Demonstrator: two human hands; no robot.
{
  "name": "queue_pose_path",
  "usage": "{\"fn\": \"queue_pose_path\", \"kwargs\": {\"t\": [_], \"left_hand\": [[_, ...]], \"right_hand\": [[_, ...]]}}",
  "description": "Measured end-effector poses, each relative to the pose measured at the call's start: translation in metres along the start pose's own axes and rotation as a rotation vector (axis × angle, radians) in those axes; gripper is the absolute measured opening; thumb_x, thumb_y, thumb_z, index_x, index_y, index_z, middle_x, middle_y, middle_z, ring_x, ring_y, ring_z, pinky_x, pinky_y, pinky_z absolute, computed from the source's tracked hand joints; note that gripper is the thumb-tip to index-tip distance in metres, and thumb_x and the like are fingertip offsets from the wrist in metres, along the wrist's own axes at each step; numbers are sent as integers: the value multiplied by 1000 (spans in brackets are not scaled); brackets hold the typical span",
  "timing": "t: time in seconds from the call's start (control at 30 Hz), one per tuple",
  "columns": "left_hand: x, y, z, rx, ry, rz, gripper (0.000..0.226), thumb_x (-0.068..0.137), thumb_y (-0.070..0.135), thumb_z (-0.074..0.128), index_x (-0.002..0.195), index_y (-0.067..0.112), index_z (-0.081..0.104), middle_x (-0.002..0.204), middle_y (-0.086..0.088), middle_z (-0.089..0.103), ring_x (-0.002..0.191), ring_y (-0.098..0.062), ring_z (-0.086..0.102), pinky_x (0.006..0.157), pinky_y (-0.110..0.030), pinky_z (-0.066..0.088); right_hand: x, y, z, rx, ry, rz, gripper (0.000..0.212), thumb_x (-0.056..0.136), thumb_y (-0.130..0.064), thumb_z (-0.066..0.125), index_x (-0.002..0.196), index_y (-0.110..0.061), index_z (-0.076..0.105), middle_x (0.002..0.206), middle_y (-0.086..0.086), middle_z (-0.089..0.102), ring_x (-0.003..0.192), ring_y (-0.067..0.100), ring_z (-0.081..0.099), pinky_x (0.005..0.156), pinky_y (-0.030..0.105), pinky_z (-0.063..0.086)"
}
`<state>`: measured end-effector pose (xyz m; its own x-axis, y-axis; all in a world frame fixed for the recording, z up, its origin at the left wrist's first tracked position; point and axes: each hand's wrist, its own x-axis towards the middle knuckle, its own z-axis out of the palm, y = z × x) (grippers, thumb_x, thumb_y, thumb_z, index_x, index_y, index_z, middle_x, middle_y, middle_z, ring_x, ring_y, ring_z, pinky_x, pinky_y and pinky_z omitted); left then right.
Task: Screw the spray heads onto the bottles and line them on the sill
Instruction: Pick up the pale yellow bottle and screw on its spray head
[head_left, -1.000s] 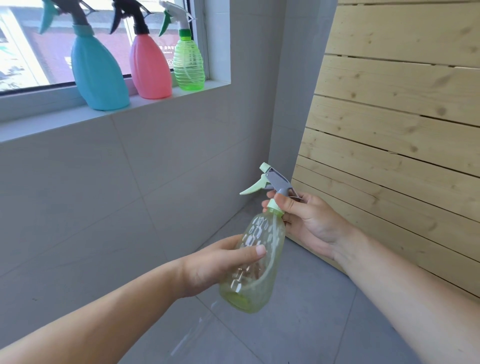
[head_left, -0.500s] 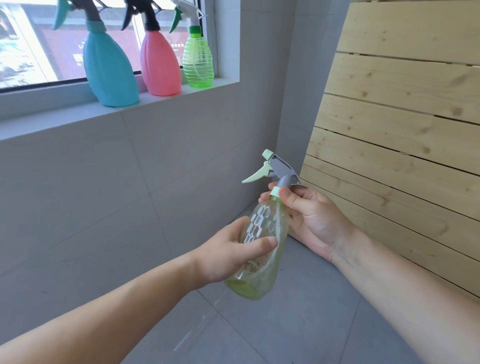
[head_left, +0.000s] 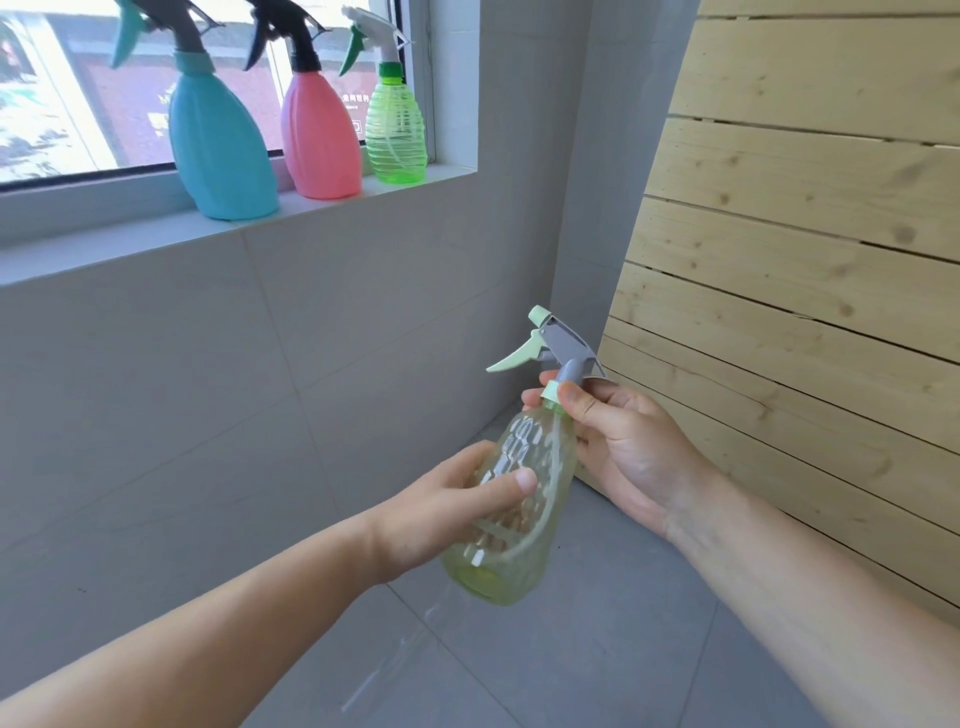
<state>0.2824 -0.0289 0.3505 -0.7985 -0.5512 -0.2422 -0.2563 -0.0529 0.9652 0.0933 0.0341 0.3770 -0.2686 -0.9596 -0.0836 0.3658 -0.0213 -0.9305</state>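
Observation:
A clear yellow-green bottle (head_left: 524, 499) is held tilted in front of me, low in the middle of the view. My left hand (head_left: 441, 514) wraps its body from the left. A grey spray head (head_left: 563, 345) with a pale green trigger sits on its neck. My right hand (head_left: 623, 447) pinches the pale green collar (head_left: 550, 392) with thumb and fingers. On the grey sill (head_left: 130, 249) at upper left stand a blue bottle (head_left: 221, 145), a pink bottle (head_left: 319, 140) and a small green ribbed bottle (head_left: 396, 135), each with a spray head on.
A grey tiled wall (head_left: 208, 389) drops below the sill to a grey tiled floor (head_left: 597, 649). A pale wooden slatted panel (head_left: 805, 260) leans at the right. The window glass (head_left: 52, 104) is behind the bottles.
The bottle and both hands have risen slightly and come closer to the sill. My right fingers stay on the collar and the spray head points the same way.

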Motion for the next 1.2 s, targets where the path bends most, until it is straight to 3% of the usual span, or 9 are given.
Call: {"fn": "queue_pose_path", "kwargs": {"t": [0.3, 0.4, 0.53, 0.67, 0.8, 0.87, 0.97, 1.1, 1.2], "left_hand": [[-6, 16, -24, -125, 223, 123, 52, 84, 49, 69, 125, 18, 62, 107, -1, 71, 97, -11, 71, 87, -30, 58], [-12, 25, -38, -179, 338, 171, 50, 85, 49, 66, 126, 21, 61, 109, -5, 72, 94, -7, 73, 84, -31, 61], [-23, 35, -58, -207, 423, 247, 34, 99, 36, 62, 126, 14, 60, 111, -5, 73, 93, -5, 75, 78, -27, 64], [-39, 47, -91, -149, 512, 310, 37, 93, 39, 57, 125, 22, 63, 126, -4, 71, 120, -16, 66, 99, -40, 57], [-62, 63, -134, -109, 587, 345, 36, 91, 36, 55, 125, 30, 64, 116, 5, 73, 120, -22, 64, 106, -48, 50], [-75, 75, -155, -107, 629, 367, 34, 90, 34, 55, 123, 33, 65, 109, 8, 74, 114, -21, 65, 109, -51, 47], [-97, 95, -188, -121, 656, 401, 29, 97, 27, 59, 124, 33, 66, 94, 15, 76, 97, -9, 69, 108, -45, 46], [-123, 120, -233, -23, 796, 412, 33, 102, 20, 60, 135, 27, 62, 102, 9, 73, 95, -6, 69, 107, -39, 47], [-132, 134, -255, 61, 865, 367, 46, 103, 19, 60, 148, 22, 49, 105, 5, 67, 88, 0, 67, 81, -16, 50]], "right_hand": [[1, -2, 21, -324, -49, -149, 36, 89, -31, 68, 122, -16, 65, 114, 8, 76, 111, 28, 69, 101, 50, 50], [2, 2, 40, -445, -114, -169, 26, 97, -22, 61, 122, -27, 64, 113, -1, 77, 110, 18, 70, 99, 45, 52], [6, 0, 74, -469, -211, -194, 41, 98, -18, 59, 134, -36, 55, 118, -6, 74, 108, 14, 71, 92, 44, 56], [23, -5, 111, -461, -279, -231, 54, 97, -17, 60, 144, -39, 45, 121, -7, 73, 110, 14, 70, 91, 45, 58], [45, -15, 158, -474, -361, -283, 60, 96, -14, 62, 144, -44, 43, 115, -11, 74, 106, 7, 71, 80, 30, 60], [58, -21, 184, -492, -407, -321, 63, 95, -14, 63, 143, -47, 41, 114, -6, 74, 107, 11, 71, 84, 35, 61], [77, -31, 225, -519, -440, -356, 69, 94, -17, 64, 149, -44, 33, 121, 0, 69, 109, 12, 69, 84, 35, 61], [101, -43, 280, -588, -417, -418, 73, 92, -26, 68, 151, -43, 29, 127, -3, 60, 105, 9, 68, 91, 35, 58], [118, -47, 313, -633, -368, -487, 72, 91, -27, 68, 149, -45, 30, 113, -13, 61, 105, 13, 67, 88, 28, 54]]}}
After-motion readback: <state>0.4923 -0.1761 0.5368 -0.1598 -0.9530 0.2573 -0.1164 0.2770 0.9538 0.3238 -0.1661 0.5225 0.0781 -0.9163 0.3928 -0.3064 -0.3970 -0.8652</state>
